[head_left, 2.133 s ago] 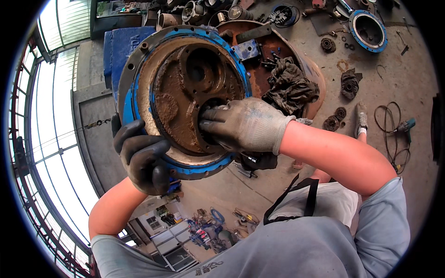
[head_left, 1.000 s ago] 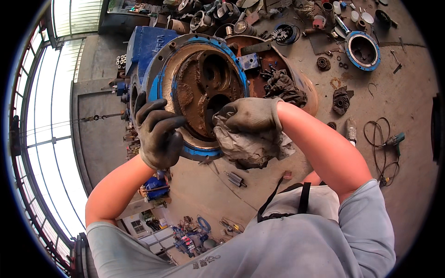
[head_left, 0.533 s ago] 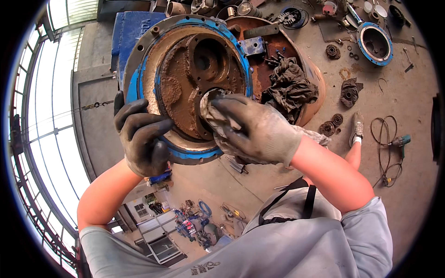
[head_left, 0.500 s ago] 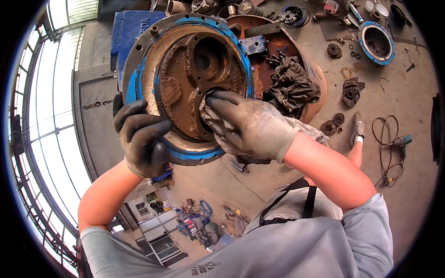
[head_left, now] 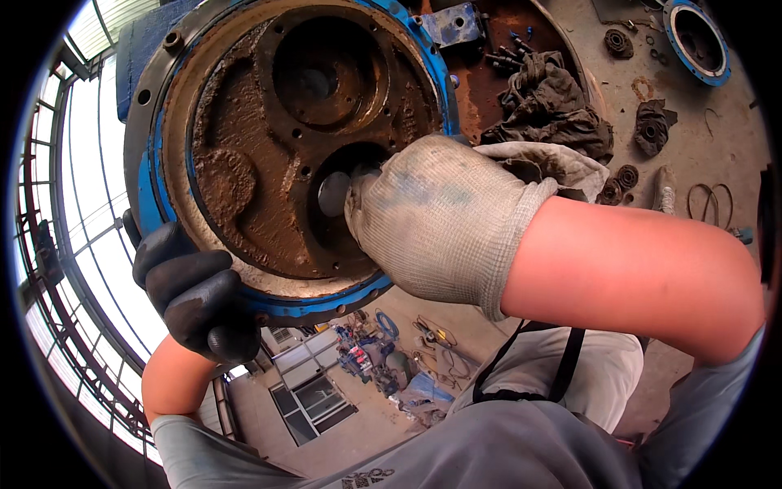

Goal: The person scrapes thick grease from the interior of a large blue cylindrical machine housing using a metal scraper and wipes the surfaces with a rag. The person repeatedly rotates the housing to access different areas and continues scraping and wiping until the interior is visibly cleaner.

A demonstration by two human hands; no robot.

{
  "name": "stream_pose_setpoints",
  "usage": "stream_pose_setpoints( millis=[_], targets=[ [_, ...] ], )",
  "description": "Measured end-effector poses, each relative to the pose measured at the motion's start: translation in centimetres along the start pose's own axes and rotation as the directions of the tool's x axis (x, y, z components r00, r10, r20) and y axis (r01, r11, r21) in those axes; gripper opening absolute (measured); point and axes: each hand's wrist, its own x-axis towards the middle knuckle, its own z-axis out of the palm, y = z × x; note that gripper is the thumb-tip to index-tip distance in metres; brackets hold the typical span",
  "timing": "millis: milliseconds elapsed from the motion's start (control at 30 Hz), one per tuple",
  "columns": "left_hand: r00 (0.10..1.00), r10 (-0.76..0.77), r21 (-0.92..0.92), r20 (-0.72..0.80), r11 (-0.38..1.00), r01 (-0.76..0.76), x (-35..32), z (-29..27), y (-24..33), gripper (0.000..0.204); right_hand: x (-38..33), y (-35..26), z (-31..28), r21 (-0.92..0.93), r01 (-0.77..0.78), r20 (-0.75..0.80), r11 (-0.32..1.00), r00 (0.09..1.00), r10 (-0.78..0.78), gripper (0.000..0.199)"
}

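Observation:
A large round metal housing (head_left: pixel 236 106) with a blue-edged flange faces me, its inside coated in brown rust and grime. It has two round bores. My right hand (head_left: pixel 448 216), in a grey knit glove, reaches into the lower bore (head_left: pixel 334 232) with its fingers curled. They are mostly hidden inside; a dark rounded shape shows at their tips. A whitish rag (head_left: pixel 562 163) trails out from behind this hand, though its gripped part is out of sight. My left hand (head_left: pixel 191 285), in a black-coated glove, has its fingers bent around the flange's lower-left rim.
Right of the housing stands a rusty tub (head_left: pixel 562 37) with dark, dirty rags (head_left: pixel 542 106) and a blue block (head_left: pixel 448 26). A blue-rimmed ring part (head_left: pixel 696 41) and small greasy parts (head_left: pixel 652 128) lie on the floor. Below are hoses and assorted equipment (head_left: pixel 383 359).
My view has come closer to the housing. My right hand has turned, its back now toward me and its fingers deeper in the lower bore. My left hand stays at the rim, more curled.

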Motion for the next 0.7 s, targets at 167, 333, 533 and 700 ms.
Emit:
stream_pose_setpoints(
  millis=[167, 333, 533, 700],
  targets=[
    [0.995, -0.003, 0.025, 0.095, 1.0, 0.0, -0.3, -0.8, -0.3, 0.04, 1.5, 1.1, -0.4, 0.391, 0.003, 0.088, 0.921, 0.995, -0.041, 0.03],
    [0.999, -0.001, 0.014, -0.051, 1.0, 0.001, 0.3, 1.0, 0.2, 0.038, 2.2, 1.5, 3.8, 0.863, 0.208, -0.318, 0.46, 0.932, 0.176, 0.032],
    [0.993, -0.032, -0.056, -0.114, 0.998, 0.026, 0.1, 1.3, 0.1, 0.028, 1.1, 0.5, 3.6, 0.941, 0.137, -0.228, 0.31, 0.933, 0.278, 0.031],
    [0.996, -0.039, -0.045, -0.075, 0.998, 0.036, 0.3, 1.1, 0.0, 0.029, 1.4, 2.0, 1.4, 0.559, 0.075, -0.095, 0.826, 0.995, -0.026, 0.032]
  ],
)
